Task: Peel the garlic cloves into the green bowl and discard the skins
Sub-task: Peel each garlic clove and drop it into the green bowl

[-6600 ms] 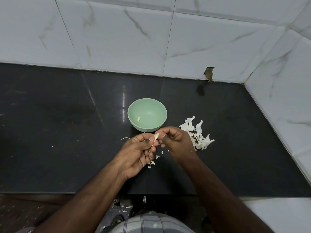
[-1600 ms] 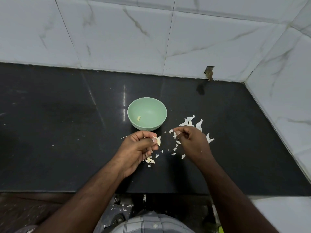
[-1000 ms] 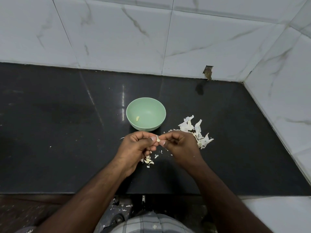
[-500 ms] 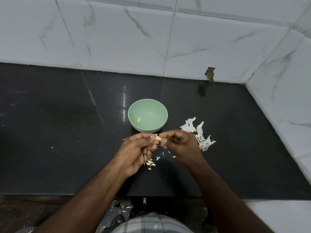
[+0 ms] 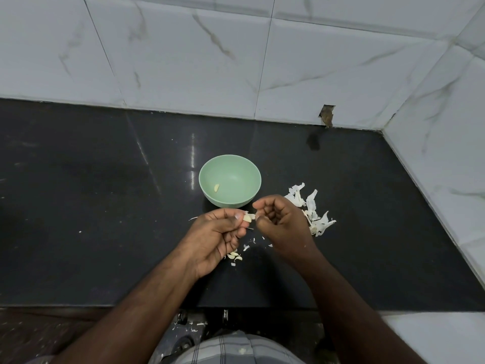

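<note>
The left hand pinched a small garlic clove at its fingertips, just in front of the green bowl mid-counter. The right hand, fingers curled, picked at its free end. Light, firm and likely slick, it wanted gripping by the sides; its skin looked papery and fragile.

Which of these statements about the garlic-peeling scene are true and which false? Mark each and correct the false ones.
1. The round pale green bowl holds one peeled garlic clove. True.
2. The left hand pinches a small pale garlic clove. True.
3. The pile of white papery garlic skins lies left of the bowl. False: it lies to its right.
4. The bowl stands on a white marble counter. False: the glossy black counter.
</note>
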